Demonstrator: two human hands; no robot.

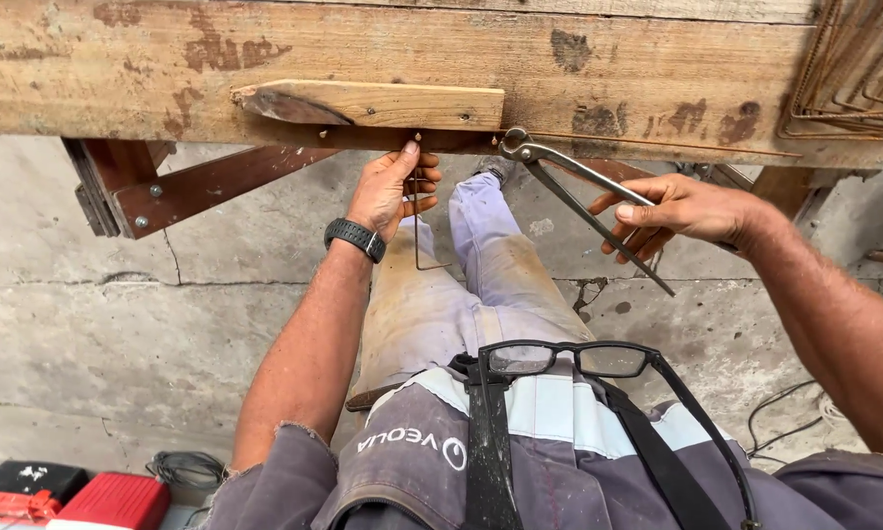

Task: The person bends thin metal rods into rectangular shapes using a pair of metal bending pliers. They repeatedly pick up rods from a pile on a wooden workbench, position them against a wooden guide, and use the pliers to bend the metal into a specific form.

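At the front edge of the wooden workbench [88,79], left hand [394,186] pinches a thin bent steel wire [419,240] just under the bench lip; wire hangs down in an angular hook shape, dull grey, lower end turned sideways. Right hand [679,211] is curled around the long handles of metal pincers [569,191], whose closed head rests against the bench edge beside a nailed-on wood block [383,103]. Wire's upper end is hidden behind the left fingers. Handle ends partly covered by the right palm. Stack of bent rebar stirrups [854,79] top right is cut off by the frame. Glasses [569,358] hang at the chest.
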